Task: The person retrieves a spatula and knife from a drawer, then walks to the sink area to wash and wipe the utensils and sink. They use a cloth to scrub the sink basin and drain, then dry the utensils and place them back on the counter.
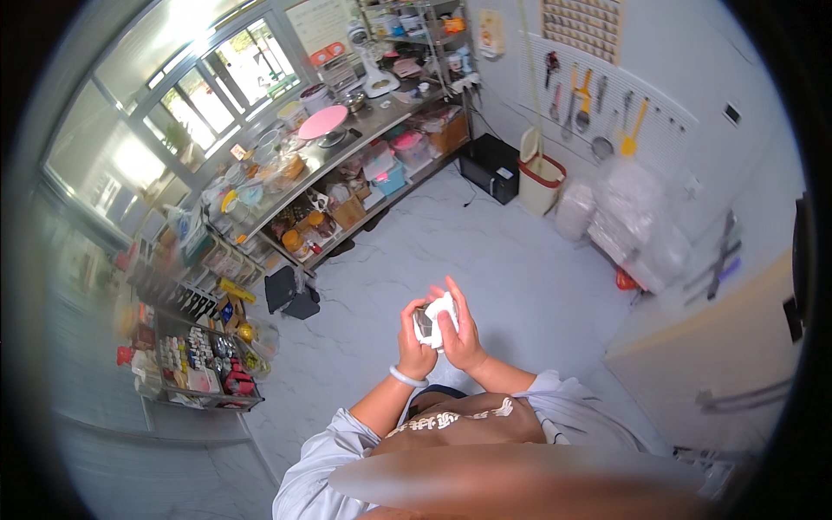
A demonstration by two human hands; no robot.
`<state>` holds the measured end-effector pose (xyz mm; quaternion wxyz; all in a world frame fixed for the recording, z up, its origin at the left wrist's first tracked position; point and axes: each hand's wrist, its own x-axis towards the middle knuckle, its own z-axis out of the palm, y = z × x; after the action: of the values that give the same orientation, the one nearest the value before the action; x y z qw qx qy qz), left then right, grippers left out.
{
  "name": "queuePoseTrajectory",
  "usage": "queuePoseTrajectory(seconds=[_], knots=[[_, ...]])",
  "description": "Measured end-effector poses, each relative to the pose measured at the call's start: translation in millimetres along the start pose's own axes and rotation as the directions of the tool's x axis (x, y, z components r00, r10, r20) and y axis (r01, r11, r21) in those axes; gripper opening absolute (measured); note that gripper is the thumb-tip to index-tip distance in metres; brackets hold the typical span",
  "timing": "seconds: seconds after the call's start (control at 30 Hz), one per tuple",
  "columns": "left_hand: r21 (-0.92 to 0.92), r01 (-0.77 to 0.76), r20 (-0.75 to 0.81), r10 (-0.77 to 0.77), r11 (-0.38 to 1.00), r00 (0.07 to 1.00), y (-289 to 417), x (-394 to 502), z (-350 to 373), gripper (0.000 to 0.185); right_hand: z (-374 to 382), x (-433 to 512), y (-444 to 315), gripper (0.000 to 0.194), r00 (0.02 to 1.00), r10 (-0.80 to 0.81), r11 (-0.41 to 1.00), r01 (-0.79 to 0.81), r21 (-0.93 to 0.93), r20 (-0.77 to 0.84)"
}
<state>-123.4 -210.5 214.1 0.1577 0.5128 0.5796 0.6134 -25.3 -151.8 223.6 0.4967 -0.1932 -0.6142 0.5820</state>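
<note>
My left hand (pixel 416 348), with a pale bangle at its wrist, holds a small clear container (pixel 422 322) in front of my brown apron (pixel 468 422). My right hand (pixel 465 335) presses a crumpled white cloth or tissue (pixel 444 315) against the container, thumb on top. Both hands are close together over the floor. The container's far side and its exact kind are hidden by the fingers and the white piece.
A steel workbench (pixel 338 159) with a pink cake turntable (pixel 323 122) stands ahead to the left. A dark bin (pixel 291 294) is by its near end. A cart (pixel 211 387) of small bottles stands left; plastic-wrapped goods (pixel 627 221) and a white bin (pixel 541 182) stand right.
</note>
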Motion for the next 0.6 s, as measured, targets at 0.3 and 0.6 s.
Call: queuePoseTrajectory(seconds=[0.3, 0.6], knots=[[-0.551, 0.214, 0.093, -0.195, 0.806, 0.976, -123, 180, -57, 0.062, 75, 197, 122, 0.060, 0.922, 0.355, 0.791, -0.386, 0.475, 0.157], [0.076, -0.162, 0.341, 0.128, 0.984, 0.931, -203, 357, -111, 0.045, 80, 337, 188, 0.036, 0.642, 0.733, 0.600, -0.766, 0.229, 0.225]])
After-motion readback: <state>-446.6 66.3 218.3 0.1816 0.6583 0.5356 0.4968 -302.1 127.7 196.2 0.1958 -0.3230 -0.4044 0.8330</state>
